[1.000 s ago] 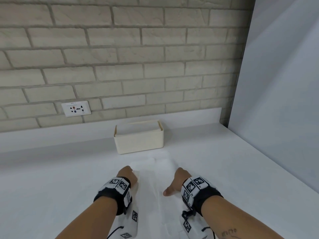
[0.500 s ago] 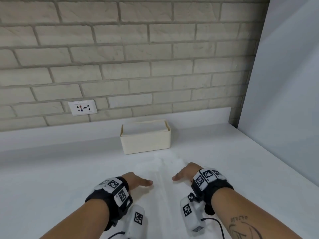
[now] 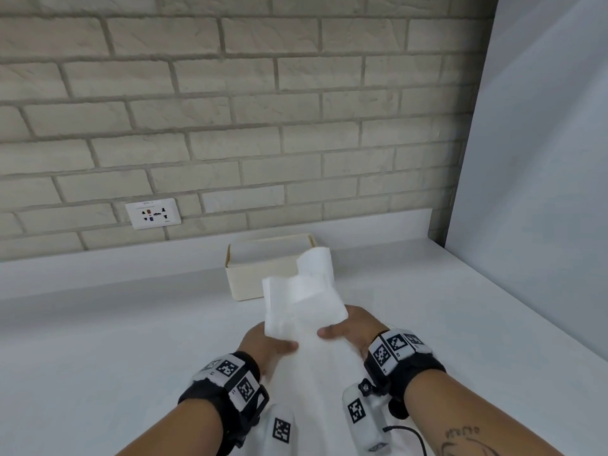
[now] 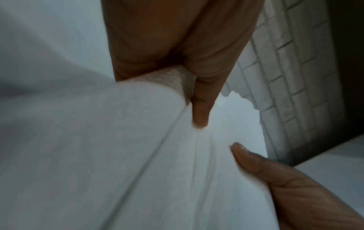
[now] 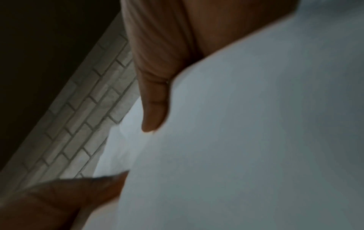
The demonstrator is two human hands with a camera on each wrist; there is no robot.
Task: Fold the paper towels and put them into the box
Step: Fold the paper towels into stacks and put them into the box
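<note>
On my far left the wall socket sits in the brick, well apart from everything I am working with. My left hand grips the left edge of the paper towel, thumb pressed on top and fingers curled beneath it. The towel hangs between my two hands, lifted off the white counter, its long axis running away from me towards the wall; the far end stands up loosely, the near end trails down between my wrists. Straight beyond that far end sits the cream box, open at the top, with its long side across my line of reach. My right hand pinches the towel's right edge in the same way, thumb over it. Both hands seem about equally near the box, so I judge the coming move runs forward, away from me.
</note>
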